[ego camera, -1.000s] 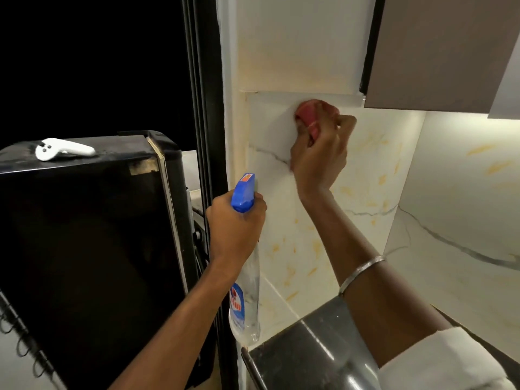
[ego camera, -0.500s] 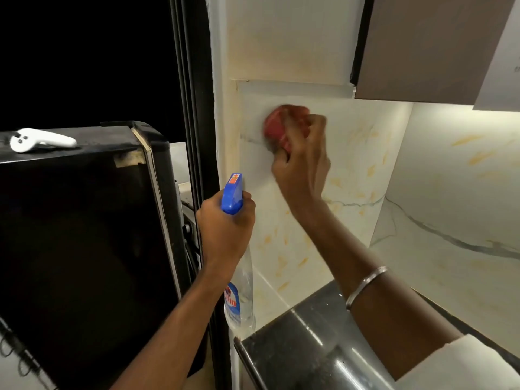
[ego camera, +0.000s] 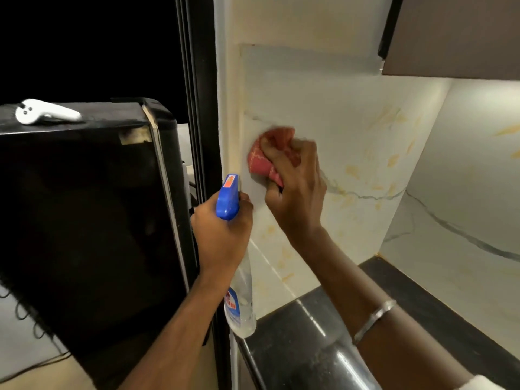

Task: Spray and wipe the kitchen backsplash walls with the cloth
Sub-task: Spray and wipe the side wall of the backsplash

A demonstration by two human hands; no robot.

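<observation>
My right hand (ego camera: 295,190) is closed around a bunched red cloth (ego camera: 261,160) and presses it flat against the white marble backsplash (ego camera: 351,153), near that wall's left edge. Most of the cloth is hidden under my fingers. My left hand (ego camera: 222,235) grips the neck of a clear spray bottle (ego camera: 240,305) with a blue trigger head (ego camera: 228,198). The bottle hangs upright just left of and below the cloth, its nozzle close to the wall.
A black refrigerator (ego camera: 84,235) stands at the left with a white controller (ego camera: 45,112) on top. A dark door frame (ego camera: 199,108) runs between it and the wall. A black countertop (ego camera: 309,342) lies below; a grey cabinet (ego camera: 455,35) hangs above right.
My right hand has swept the cloth down and to the left across the backsplash, from just under the cabinet to mid-height. The left hand and bottle have stayed roughly in place.
</observation>
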